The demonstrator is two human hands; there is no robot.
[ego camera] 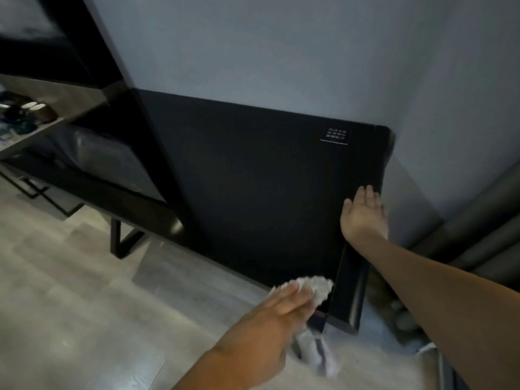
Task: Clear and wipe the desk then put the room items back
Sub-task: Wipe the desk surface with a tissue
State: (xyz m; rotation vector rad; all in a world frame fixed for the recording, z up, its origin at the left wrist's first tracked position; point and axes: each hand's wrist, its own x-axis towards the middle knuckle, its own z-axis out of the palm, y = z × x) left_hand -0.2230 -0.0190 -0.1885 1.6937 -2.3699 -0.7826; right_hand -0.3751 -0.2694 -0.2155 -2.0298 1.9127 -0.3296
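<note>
Desk: a black desk (253, 178) stands against a pale grey wall (281, 52); its top is dark and glossy, with rounded corners.
Label: a small white printed label (335, 135) sits near the far right corner of the desk top; the text is too small to read.
Cloth: a white crumpled cloth (315, 288) lies on the near edge of the desk, close to its near right corner — part of it hangs down below the edge.
Left hand: the left hand (281, 311) presses the cloth onto the desk edge with fingers straight and laid over it; it does not look curled round the cloth.
Right hand: the right hand (363, 215) rests flat on the right side of the desk top, near its edge, fingers straight and close together, holding nothing.
Shelf: to the left a grey shelf (36, 133) carries small dark things — blurred, I cannot tell what they are.
Floor: light wood-look floor (84, 305) runs below the desk.
</note>
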